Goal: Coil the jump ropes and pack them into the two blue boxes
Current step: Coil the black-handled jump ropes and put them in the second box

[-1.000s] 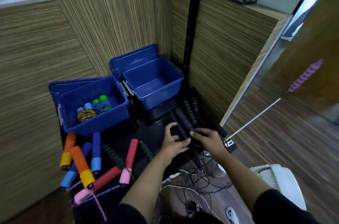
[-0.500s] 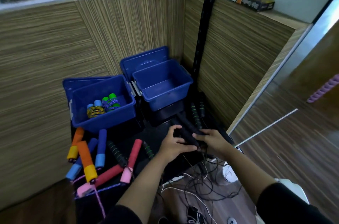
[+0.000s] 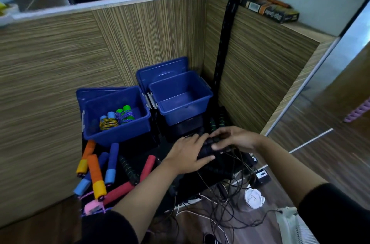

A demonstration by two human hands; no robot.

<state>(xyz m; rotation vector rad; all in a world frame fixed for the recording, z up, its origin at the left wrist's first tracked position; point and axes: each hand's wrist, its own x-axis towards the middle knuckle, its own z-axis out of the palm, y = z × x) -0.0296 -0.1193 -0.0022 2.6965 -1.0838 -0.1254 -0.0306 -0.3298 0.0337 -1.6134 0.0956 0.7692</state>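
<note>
Black jump-rope handles [image 3: 208,148] lie bunched on the dark mat before the empty right blue box [image 3: 180,97], gripped together by the left hand [image 3: 188,155] and right hand [image 3: 236,138]. Gathering seems underway; next, the trailing cord [image 3: 236,179] likely needs winding round them.

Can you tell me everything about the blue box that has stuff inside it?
The left blue box is an open, deep bin that looks like shiny plastic, with a thick rim and a whitish clip on its left and right sides. It sits upright on a dark surface against the striped wooden wall, beside the other blue box. A blue lid leans behind it. Inside lie two coiled jump ropes: one with light blue handles, one with green handles. No hand touches it.
</note>
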